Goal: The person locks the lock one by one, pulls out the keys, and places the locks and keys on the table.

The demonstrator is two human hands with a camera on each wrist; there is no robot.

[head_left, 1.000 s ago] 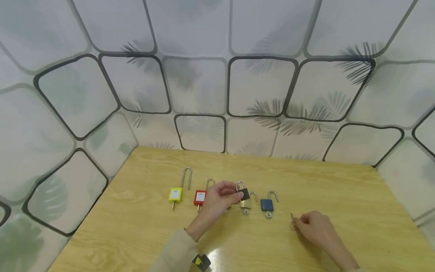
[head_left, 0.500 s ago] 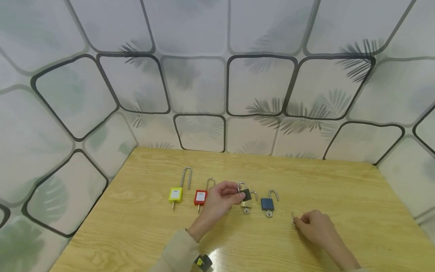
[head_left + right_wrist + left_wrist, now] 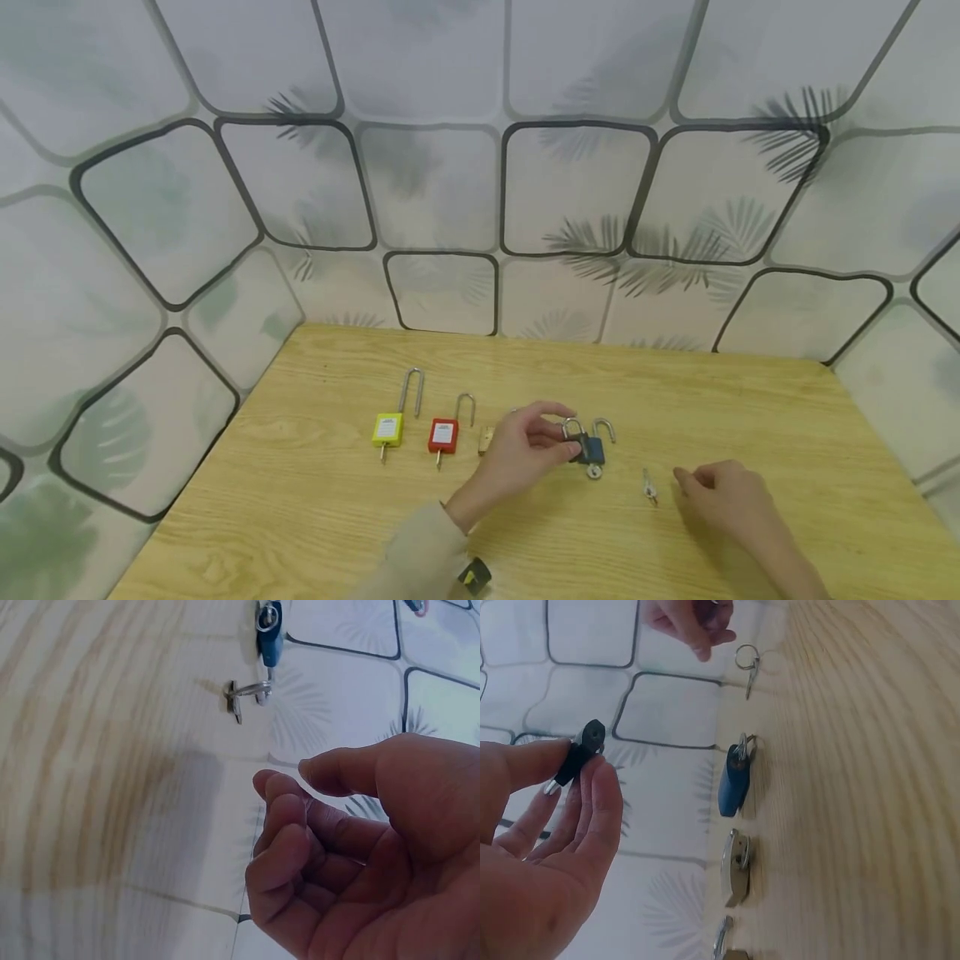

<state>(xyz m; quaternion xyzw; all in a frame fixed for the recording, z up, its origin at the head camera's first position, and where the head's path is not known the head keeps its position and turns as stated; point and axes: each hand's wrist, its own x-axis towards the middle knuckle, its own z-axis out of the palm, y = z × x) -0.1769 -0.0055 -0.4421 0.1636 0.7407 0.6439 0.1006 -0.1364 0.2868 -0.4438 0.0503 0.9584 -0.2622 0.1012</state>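
Observation:
My left hand [image 3: 525, 450] pinches a small black padlock [image 3: 592, 735] between thumb and fingers, its metal shackle pointing up in the head view. It is held above the table, and in the head view it overlaps the left edge of a blue padlock [image 3: 595, 451]. That blue one lies with its shackle swung out and a key in its bottom. Keys on a ring [image 3: 650, 487] lie right of it, near my right hand [image 3: 731, 500]. In the right wrist view the right hand holds nothing; its fingers are loosely curled, the thumb apart from them.
A yellow padlock [image 3: 387, 430] and a red padlock [image 3: 443, 436], both with long raised shackles and keys, lie to the left. A brass padlock [image 3: 486, 440] is partly hidden by the left hand. Another brass-coloured padlock [image 3: 736, 870] lies beside the blue one. Patterned fabric [image 3: 442, 192] surrounds the wooden table [image 3: 300, 517].
My left hand has carried the black padlock to the right, from over the brass padlock to the blue one. My right hand has let go of the keys and drawn back right.

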